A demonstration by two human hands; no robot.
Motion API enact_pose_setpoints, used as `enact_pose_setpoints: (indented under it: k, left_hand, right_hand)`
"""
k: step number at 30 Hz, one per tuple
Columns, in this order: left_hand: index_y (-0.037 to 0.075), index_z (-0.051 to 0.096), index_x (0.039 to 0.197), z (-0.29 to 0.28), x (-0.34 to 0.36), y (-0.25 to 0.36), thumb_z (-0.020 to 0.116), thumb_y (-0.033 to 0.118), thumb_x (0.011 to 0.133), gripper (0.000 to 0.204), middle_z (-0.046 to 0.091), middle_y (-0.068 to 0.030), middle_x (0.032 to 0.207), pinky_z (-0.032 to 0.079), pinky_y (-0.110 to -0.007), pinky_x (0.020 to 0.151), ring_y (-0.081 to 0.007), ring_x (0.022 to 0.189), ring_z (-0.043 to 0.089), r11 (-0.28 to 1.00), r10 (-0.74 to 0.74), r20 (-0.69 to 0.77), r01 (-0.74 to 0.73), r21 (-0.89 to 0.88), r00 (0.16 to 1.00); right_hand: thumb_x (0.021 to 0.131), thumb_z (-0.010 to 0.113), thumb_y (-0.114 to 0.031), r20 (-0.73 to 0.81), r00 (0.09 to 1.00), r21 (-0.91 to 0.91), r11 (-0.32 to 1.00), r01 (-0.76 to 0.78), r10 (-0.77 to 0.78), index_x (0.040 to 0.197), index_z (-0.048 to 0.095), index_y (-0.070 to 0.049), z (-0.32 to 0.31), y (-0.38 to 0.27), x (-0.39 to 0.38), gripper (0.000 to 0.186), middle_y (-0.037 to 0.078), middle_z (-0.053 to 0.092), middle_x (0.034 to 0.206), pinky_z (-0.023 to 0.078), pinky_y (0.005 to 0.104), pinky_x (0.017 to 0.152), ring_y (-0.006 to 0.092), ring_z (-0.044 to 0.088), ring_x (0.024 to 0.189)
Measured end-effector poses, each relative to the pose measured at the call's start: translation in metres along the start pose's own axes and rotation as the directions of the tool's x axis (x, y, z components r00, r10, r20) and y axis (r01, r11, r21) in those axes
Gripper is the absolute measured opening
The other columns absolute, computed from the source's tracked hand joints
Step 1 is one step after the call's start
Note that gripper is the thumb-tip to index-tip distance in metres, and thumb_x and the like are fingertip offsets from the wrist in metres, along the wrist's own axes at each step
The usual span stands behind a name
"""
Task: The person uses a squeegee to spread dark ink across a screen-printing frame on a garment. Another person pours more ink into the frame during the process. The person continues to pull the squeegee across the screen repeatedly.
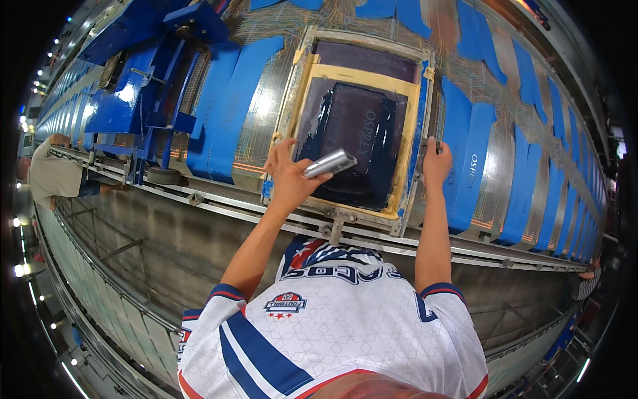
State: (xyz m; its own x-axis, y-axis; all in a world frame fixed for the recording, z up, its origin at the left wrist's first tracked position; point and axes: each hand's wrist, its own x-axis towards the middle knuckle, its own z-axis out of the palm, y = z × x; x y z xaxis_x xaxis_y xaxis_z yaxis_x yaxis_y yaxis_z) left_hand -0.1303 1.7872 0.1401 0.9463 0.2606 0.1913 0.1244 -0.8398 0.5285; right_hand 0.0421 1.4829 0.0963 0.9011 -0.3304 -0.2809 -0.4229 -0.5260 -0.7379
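Observation:
A metal squeegee [330,161] is held in my left hand [290,174] over the lower left of a screen-printing frame [309,41], with some fingers near the frame's left side. The screen has yellow tape round a mesh covered partly in dark navy ink [355,179], with faint lettering under it. My right hand [436,158] has its fingers curled on the right side of the frame, at a small fitting on the rail.
Blue fabric panels [468,166] lie along a long metal printing table [259,146]. A blue machine carriage [116,100] on wheels stands left. A metal rail [505,261] runs along the near edge. Co-workers stand at far left [50,173] and far right [591,279].

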Motion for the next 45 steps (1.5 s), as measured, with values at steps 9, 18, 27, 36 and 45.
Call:
enact_pose_setpoints:
  k: [9, 18, 27, 36, 45]
  left_hand:
    - [0.012, 0.082, 0.103, -0.006, 0.019, -0.071, 0.086, 0.050, 0.076, 0.047, 0.051, -0.0235, 0.141, 0.040, -0.051, 0.104, -0.0350, 0.131, 0.046, 0.872, -0.408, 0.174, 0.439, -0.215, 0.896]
    - [-0.009, 0.065, 0.123, -0.013, 0.074, -0.100, 0.094, 0.049, 0.065, 0.087, 0.074, -0.0180, 0.110, 0.045, -0.040, 0.103, -0.0278, 0.110, 0.067, 0.577, -0.344, 0.608, 0.672, -0.464, 0.715]
    - [-0.012, 0.056, 0.127, -0.047, 0.120, -0.095, 0.093, 0.065, 0.051, 0.114, 0.056, -0.0239, 0.129, 0.025, -0.047, 0.112, -0.0387, 0.128, 0.047, 0.599, -0.362, 0.576, 0.656, -0.458, 0.733]
    - [-0.005, 0.059, 0.128, -0.215, 0.047, -0.162, 0.095, 0.029, 0.068, 0.078, 0.071, -0.0112, 0.111, 0.053, -0.033, 0.087, -0.0183, 0.094, 0.068, 0.377, -0.511, 0.261, 0.486, -0.789, 0.819]
    - [-0.007, 0.064, 0.119, -0.417, -0.219, -0.218, 0.080, 0.026, 0.085, 0.050, 0.069, -0.0111, 0.109, 0.050, -0.035, 0.087, -0.0204, 0.096, 0.065, 0.360, -0.916, -0.381, 0.674, -0.645, 0.123]
  right_hand:
    - [0.096, 0.066, -0.040, -0.233, 0.942, -0.040, 0.970, 0.240, -0.243, 0.104, 0.067, 0.000, -0.022, -0.019, -0.025, 0.041, 0.013, 0.067, 0.091, 0.048, 0.0409, 0.075, 0.0249, 0.061, 0.081]
    - [0.095, 0.069, -0.030, -0.296, 0.955, 0.224, 0.973, 0.061, 0.009, 0.102, 0.066, -0.005, -0.025, -0.043, -0.043, 0.026, -0.002, 0.047, 0.060, 0.029, 0.0303, 0.041, 0.0083, 0.039, 0.046]
    - [0.098, 0.068, -0.028, -0.304, 0.945, 0.393, 0.919, 0.013, 0.117, 0.100, 0.057, -0.008, -0.028, -0.050, -0.042, 0.023, -0.004, 0.036, 0.054, 0.018, 0.0261, 0.035, 0.0059, 0.028, 0.039]
    - [0.095, 0.073, -0.024, 0.063, 0.998, 0.590, 0.807, -0.012, -0.031, 0.119, 0.057, -0.008, 0.075, -0.186, -0.110, 0.034, -0.005, 0.043, 0.062, 0.024, 0.0220, 0.037, 0.0032, 0.035, 0.044]
    - [0.090, 0.070, -0.023, 0.563, 0.574, 0.564, 0.784, 0.259, -0.595, 0.114, 0.067, -0.002, 0.300, -0.310, -0.358, 0.032, 0.014, 0.069, 0.099, 0.054, 0.0370, 0.076, 0.0230, 0.067, 0.079]
